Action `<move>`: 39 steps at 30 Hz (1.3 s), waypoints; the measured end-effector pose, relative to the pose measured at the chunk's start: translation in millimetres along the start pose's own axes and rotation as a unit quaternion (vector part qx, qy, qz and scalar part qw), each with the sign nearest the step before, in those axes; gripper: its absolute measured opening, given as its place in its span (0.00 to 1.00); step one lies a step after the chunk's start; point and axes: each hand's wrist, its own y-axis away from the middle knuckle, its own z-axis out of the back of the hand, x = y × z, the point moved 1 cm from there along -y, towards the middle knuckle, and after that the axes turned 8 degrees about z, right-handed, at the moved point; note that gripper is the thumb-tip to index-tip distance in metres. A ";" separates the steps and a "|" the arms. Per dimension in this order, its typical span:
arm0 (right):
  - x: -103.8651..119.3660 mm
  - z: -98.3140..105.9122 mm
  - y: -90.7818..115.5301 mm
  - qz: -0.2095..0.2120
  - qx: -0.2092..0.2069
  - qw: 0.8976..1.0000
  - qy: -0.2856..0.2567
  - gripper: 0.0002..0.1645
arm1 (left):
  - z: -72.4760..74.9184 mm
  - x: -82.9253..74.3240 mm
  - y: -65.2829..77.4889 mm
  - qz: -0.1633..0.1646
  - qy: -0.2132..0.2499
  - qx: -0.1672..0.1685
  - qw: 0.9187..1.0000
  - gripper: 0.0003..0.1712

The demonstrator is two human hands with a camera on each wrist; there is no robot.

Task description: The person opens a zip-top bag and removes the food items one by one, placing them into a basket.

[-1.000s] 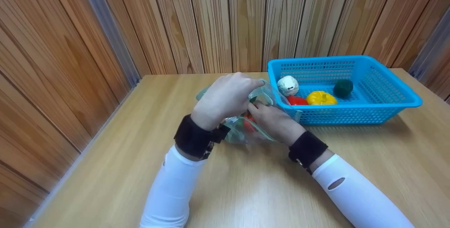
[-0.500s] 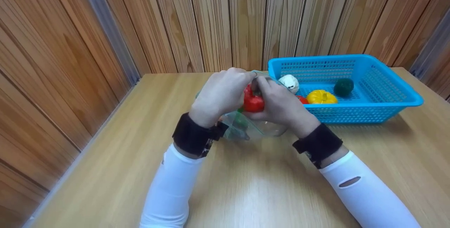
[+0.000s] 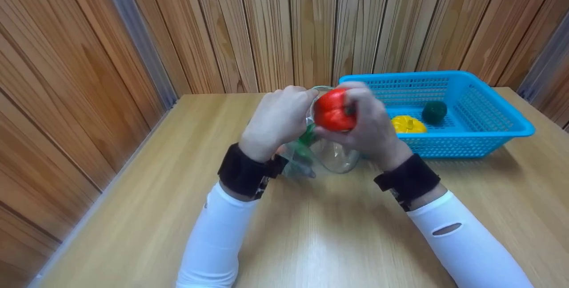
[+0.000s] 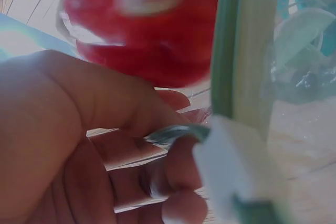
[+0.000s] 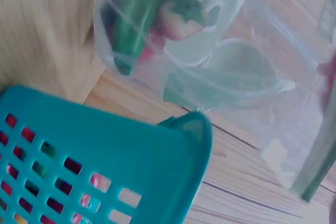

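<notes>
My right hand [image 3: 373,123] grips a red bell pepper [image 3: 332,109], its stem turned toward the palm, up at the bag's mouth. With thumb and fingers my left hand [image 3: 281,117] pinches the rim of a clear zip bag [image 3: 340,161]. A green zip strip [image 4: 226,51] and a white slider [image 4: 239,166] show close by in the left wrist view. Inside the bag, the right wrist view shows a long green vegetable [image 5: 131,30] and a pale red round one with a green leafy top [image 5: 178,19]. Fingertips of the left hand are hidden in the head view.
A blue perforated basket [image 3: 489,134] stands right of the bag, close to the right hand. It holds a yellow pumpkin-shaped vegetable [image 3: 407,124] and a dark green round one [image 3: 434,112]. A wood-panelled wall [image 3: 311,26] rises behind the table [image 3: 302,243].
My right hand has come up out of the bag with the red bell pepper, moving up and right. It now covers the basket's white and red items. The left hand stays nearly in place.
</notes>
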 end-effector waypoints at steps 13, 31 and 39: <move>-49.9 42.1 14.7 -0.275 -0.094 0.936 0.198 0.34 | -1.4 -0.3 2.3 -0.027 0.013 0.012 0.999 0.25; -84.7 57.6 55.1 -0.535 0.180 0.802 0.194 0.34 | -1.2 -4.3 1.6 -0.032 0.019 0.030 0.999 0.29; -82.1 57.2 52.9 -0.536 0.200 0.797 0.196 0.32 | -1.4 -3.3 2.9 -0.031 0.021 0.032 0.999 0.28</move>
